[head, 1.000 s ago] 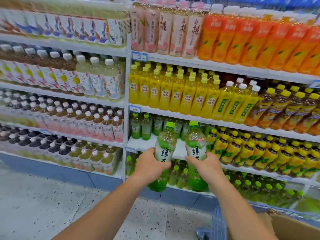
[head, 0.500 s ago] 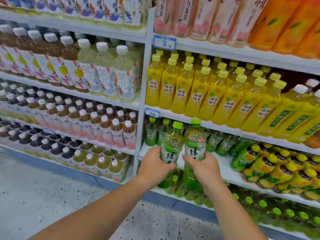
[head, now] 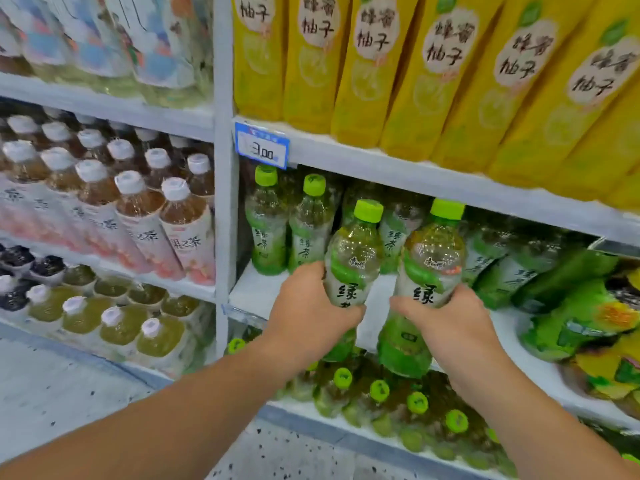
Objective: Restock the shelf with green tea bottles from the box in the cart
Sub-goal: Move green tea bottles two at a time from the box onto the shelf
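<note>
The shelf (head: 252, 292) meant for green tea is seen at mid height, its white board bare at the near left, below a row of yellow bottles (head: 412, 81). Stocked bottles (head: 266, 230) are stood at the far left of the board, and leaning bottles (head: 502, 278) are slumped at the right. Two more are held upright at the near edge, side by side and apart. The left bottle (head: 349, 258) is gripped round its label by the left hand (head: 304, 313), and the right bottle (head: 429, 258) likewise by the right hand (head: 446, 317), with fingers curled round each. Their bases hang below the board, in front of the lower tier (head: 381, 393), and neither is set down. A price tag (head: 262, 149) is fixed to the edge above. The box and cart are not in view.

The step in hand is judged to be the placing of this pair. For the next move, both bottles would need to be raised until their bases clear the near edge. The caps (head: 368, 210) must be kept under the board above. The bottles would then be carried farther in and stood on the bare patch before the stocked ones. Care is called for at the right, where the leaning bottles could be knocked.
</note>
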Demonstrator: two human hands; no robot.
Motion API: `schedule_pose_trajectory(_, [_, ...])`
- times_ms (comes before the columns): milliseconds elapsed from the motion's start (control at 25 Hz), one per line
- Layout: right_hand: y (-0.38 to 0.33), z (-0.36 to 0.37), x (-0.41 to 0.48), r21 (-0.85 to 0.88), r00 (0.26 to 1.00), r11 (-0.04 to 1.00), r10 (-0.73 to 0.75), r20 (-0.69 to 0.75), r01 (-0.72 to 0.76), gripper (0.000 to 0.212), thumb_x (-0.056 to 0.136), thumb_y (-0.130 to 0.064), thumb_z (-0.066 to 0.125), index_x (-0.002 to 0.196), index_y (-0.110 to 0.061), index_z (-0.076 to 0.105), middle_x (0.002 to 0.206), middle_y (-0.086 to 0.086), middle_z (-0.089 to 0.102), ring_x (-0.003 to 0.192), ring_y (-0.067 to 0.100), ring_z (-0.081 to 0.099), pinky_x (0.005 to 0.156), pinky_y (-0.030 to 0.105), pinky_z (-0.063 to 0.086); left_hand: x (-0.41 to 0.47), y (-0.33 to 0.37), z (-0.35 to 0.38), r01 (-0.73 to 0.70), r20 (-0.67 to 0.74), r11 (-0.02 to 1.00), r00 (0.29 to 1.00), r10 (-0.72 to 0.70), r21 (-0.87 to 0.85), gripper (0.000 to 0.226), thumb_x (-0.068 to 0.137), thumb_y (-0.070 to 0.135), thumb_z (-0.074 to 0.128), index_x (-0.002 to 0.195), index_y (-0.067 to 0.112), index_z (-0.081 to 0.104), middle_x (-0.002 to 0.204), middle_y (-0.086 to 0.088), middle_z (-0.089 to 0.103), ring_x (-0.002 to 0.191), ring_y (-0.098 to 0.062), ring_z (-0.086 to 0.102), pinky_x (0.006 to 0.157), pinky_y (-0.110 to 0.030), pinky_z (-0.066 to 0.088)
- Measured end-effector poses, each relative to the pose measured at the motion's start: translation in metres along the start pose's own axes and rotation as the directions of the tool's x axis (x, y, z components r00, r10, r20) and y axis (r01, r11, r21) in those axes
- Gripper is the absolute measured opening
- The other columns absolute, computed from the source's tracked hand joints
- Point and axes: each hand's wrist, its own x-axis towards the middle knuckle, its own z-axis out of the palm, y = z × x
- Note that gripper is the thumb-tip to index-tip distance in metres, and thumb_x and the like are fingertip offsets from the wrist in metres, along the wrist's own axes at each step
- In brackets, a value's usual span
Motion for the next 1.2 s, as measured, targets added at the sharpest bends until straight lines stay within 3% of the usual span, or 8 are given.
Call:
schedule_pose_trajectory(160, [0.026,0.022,0.040,0.048,0.995,0.994,-0.093,-0.025,0.094,0.025,0.075,-0.024,0.082,0.097,-0.021,0.069,0.080,-0.006,0.074,0.071,0.012,0.070,0.071,0.036,0.060,0.025,-0.022,0.020,-0.082,-0.043,0.997,0.996,0.082,-0.002,0.034,0.071,0.029,0.086,0.098,0.027,0.065,0.086,0.013,0.070,0.075,0.004,0.065,0.065,-0.020,0.055])
schedule_pose_trajectory(320, [0.051,0.036,0.062,0.121,0.984,0.978,-0.162,-0.080,0.171,0.036,0.076,-0.023,0.082,0.109,-0.021,0.068,0.088,-0.011,0.074,0.074,0.003,0.070,0.068,0.026,0.055,0.038,-0.037,0.034,-0.163,-0.095,0.984,0.983,0.156,-0.075,0.034,0.074,0.025,0.087,0.099,0.028,0.063,0.087,0.015,0.070,0.079,0.009,0.064,0.064,-0.009,0.051])
schedule_pose_trajectory(440, [0.062,0.046,0.068,0.160,0.962,0.950,-0.253,-0.106,0.268,0.045,0.078,-0.019,0.080,0.119,-0.023,0.062,0.101,-0.010,0.073,0.087,0.001,0.069,0.078,0.028,0.057,0.043,-0.044,0.041,-0.235,-0.141,0.967,0.965,0.221,-0.097,0.037,0.076,0.024,0.086,0.097,0.035,0.057,0.091,0.016,0.067,0.085,0.010,0.062,0.067,-0.004,0.046])
schedule_pose_trajectory(600, [0.071,0.053,0.073,0.179,0.946,0.930,-0.307,-0.106,0.322,0.055,0.080,-0.020,0.080,0.128,-0.025,0.054,0.111,-0.012,0.070,0.095,-0.004,0.067,0.084,0.023,0.057,0.050,-0.052,0.046,-0.260,-0.138,0.959,0.960,0.243,-0.115,0.041,0.078,0.021,0.085,0.110,0.028,0.061,0.099,0.014,0.068,0.091,0.006,0.065,0.075,-0.012,0.053])
schedule_pose_trajectory(760, [0.092,0.044,0.069,0.073,0.958,0.955,-0.288,-0.010,0.288,0.062,0.075,-0.029,0.085,0.125,-0.034,0.048,0.116,-0.021,0.061,0.099,-0.015,0.058,0.079,0.005,0.045,0.043,-0.075,0.051,-0.199,-0.092,0.977,0.977,0.192,-0.071,0.050,0.078,0.024,0.085,0.121,0.032,0.061,0.110,0.019,0.062,0.102,0.009,0.059,0.085,-0.006,0.047])
schedule_pose_trajectory(920, [0.116,0.041,0.062,-0.061,0.956,0.955,-0.292,-0.005,0.291,0.051,0.076,-0.034,0.084,0.115,-0.040,0.051,0.108,-0.023,0.061,0.100,-0.008,0.057,0.083,0.014,0.046,0.035,-0.095,0.060,-0.151,-0.188,0.988,0.972,0.141,-0.039,0.059,0.078,0.032,0.085,0.133,0.024,0.063,0.116,0.012,0.053,0.108,0.004,0.054,0.099,-0.015,0.048])
schedule_pose_trajectory(1080, [0.117,0.047,0.074,-0.056,0.947,0.947,-0.318,-0.033,0.316,0.046,0.079,-0.031,0.082,0.118,-0.034,0.057,0.108,-0.021,0.063,0.099,-0.010,0.057,0.080,0.007,0.042,0.038,-0.095,0.066,-0.096,-0.245,0.989,0.967,0.066,-0.110,0.055,0.076,0.034,0.086,0.126,0.025,0.065,0.116,0.010,0.066,0.109,-0.002,0.062,0.099,-0.029,0.054])
schedule_pose_trajectory(1200, [0.114,0.053,0.086,-0.061,0.945,0.945,-0.325,-0.047,0.322,0.048,0.079,-0.032,0.081,0.122,-0.030,0.059,0.110,-0.015,0.065,0.100,-0.005,0.058,0.081,0.012,0.043,0.045,-0.092,0.066,-0.087,-0.276,0.989,0.960,0.051,-0.122,0.048,0.077,0.031,0.086,0.121,0.023,0.069,0.112,0.008,0.067,0.105,-0.007,0.065,0.096,-0.034,0.056])
